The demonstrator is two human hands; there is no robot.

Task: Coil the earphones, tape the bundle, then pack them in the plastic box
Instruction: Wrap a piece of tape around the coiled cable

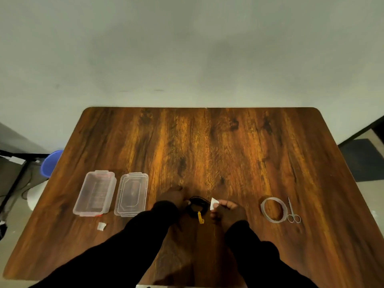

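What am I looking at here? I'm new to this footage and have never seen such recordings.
There is no machine: a person wears a wide-angle camera on the head, looking down at their own hands over a wooden table. The left hand holds a black coil of earphones with a yellow piece hanging from it. The right hand pinches a small white piece of tape beside the coil. On the left lie an open clear plastic box, its lid and a small white scrap. On the right lie a roll of clear tape and small scissors.
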